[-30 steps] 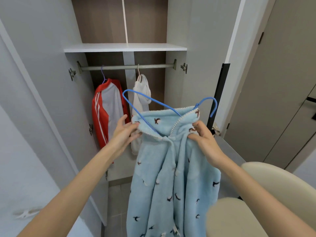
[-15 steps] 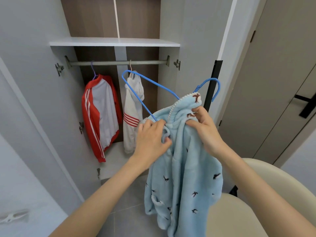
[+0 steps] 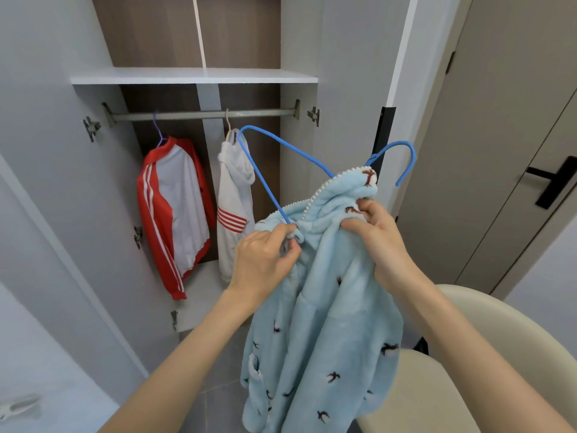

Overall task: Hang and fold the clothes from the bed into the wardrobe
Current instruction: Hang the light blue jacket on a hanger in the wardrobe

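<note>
A fluffy light-blue garment point(image 3: 324, 332) with small dark bird prints hangs in front of me, partly threaded on a blue wire hanger point(image 3: 265, 173). My left hand point(image 3: 265, 260) pinches the fabric at the neckline, where the hanger's arm goes into the cloth. My right hand point(image 3: 379, 242) grips the collar on the right, just below the hanger's hook. The left end of the hanger sticks out bare, up and to the left. The open wardrobe's rail point(image 3: 203, 115) runs behind.
On the rail hang a red-and-white jacket point(image 3: 175, 214) and a white hooded top point(image 3: 235, 207) with red stripes. A white shelf point(image 3: 193, 77) sits above. A cream chair point(image 3: 505, 370) stands at lower right, and a grey door point(image 3: 505, 151) with a black handle at right.
My left hand moved right from the garment's left shoulder to the neckline. The garment bunched together and shifted right. The view dipped and moved closer to the wardrobe.
</note>
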Motion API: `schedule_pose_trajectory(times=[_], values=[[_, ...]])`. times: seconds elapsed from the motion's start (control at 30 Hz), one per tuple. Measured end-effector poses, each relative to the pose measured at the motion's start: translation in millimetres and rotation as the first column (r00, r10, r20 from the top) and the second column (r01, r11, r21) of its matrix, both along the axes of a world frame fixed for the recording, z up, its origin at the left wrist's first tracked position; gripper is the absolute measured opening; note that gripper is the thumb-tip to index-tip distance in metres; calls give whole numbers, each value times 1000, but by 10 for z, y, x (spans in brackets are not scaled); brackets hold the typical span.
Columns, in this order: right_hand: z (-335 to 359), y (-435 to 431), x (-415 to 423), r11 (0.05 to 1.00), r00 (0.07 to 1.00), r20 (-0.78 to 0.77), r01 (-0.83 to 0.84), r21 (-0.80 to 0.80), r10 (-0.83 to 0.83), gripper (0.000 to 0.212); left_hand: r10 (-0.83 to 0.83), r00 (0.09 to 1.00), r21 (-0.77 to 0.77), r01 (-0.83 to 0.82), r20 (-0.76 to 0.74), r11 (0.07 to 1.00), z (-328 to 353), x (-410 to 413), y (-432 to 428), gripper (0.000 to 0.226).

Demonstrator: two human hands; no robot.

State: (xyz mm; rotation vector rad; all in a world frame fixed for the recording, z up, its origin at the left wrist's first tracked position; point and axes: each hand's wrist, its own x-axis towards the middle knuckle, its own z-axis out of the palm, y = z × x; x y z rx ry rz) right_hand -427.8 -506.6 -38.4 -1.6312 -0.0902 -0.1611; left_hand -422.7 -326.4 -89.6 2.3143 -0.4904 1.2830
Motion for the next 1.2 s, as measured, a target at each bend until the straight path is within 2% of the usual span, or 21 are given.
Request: schedule_pose_trajectory(times=[0.07, 0.17, 0.27, 0.33, 0.4, 0.47, 0.53, 0.63, 0.77, 0.87, 1.0, 1.07, 1.2], values=[[-11, 20, -10, 998, 999, 28, -28, -60, 30, 39, -130, 981, -171, 105, -144, 980, 64, -74, -24, 14], [-37, 115, -10, 977, 999, 48, -11, -215, 21, 54, -331, 892, -397, 195, -308, 897, 132, -149, -57, 15], [-84, 166, 2, 958, 997, 80, 16, -285, 8, 32, -444, 820, -481, 245, -360, 842, 167, -189, -49, 19], [-104, 183, -20, 959, 993, 100, -33, -280, 64, 37, -463, 793, -487, 247, -396, 838, 167, -213, -19, 19], [-86, 210, -60, 976, 991, 92, -75, -204, 96, 37, -417, 816, -387, 261, -401, 884, 156, -253, 5, 22], [-67, 238, -79, 990, 992, 67, -99, -101, 106, 30, -314, 889, -191, 262, -333, 946, 156, -282, 22, 28], [-48, 261, -83, 989, 992, 64, -104, -102, 111, 28, -255, 930, -65, 247, -266, 967, 165, -296, 39, 31], [-26, 288, -81, 982, 990, 73, -109, -157, 122, 37, -202, 965, -17, 202, -165, 979, 158, -307, 82, 27], [-42, 299, -37, 979, 989, 80, -110, -172, 125, 49, -54, 995, 34, 57, -79, 998, 113, -315, 91, 16], [-69, 315, -12, 980, 991, 100, -73, -184, 92, 42, -14, 994, -9, 13, -106, 1000, 96, -308, 58, 17], [-112, 323, 19, 962, 991, 135, 19, -271, 19, 41, -31, 1000, 30, 31, -4, 999, 79, -289, 0, 10], [-130, 326, 28, 934, 984, 175, 86, -347, -25, 46, -35, 999, 104, 33, 19, 994, 97, -276, 4, 11], [-165, 292, 33, 900, 966, 252, 165, -403, -64, 49, -65, 995, 387, 33, 71, 921, 155, -213, 109, 12]])
